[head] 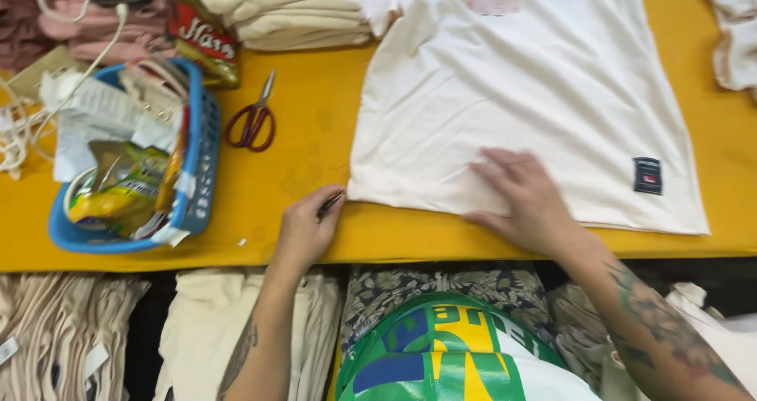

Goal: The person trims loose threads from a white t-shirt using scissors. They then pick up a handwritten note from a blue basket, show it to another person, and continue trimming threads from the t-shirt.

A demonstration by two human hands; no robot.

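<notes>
- A cream short-sleeved cotton T-shirt (536, 78) lies spread flat on the yellow counter (315, 133), its hem running along the near edge and its body stretching away toward the far edge, so its long axis runs near to far.
- The right hand (524, 196) rests palm down on the shirt's near left part, just inside the hem, fingers (505, 164) stretched flat and slightly apart, pressing cloth and gripping nothing.
- The left hand (306, 229) sits on the counter at its near edge, just left of the shirt's near left corner; its fingers are closed around a thin dark pen-like tool (330, 204), whose tip points right and away, almost touching that corner. What kind of tool it is cannot be told.
- The shirt thus lies to the right of the left hand and under the right one; the right hand is the nearer.
- A small dark sewn label (647, 175) sits near the shirt's near right corner.
- Red-handled scissors (252, 121) lie on bare counter left of the shirt, well apart from both hands.
- A blue plastic basket (201, 149) with papers and snack bags stands toward the counter's left end.
- Folded cream cloth stacks (284, 11) lie along the far edge.
</notes>
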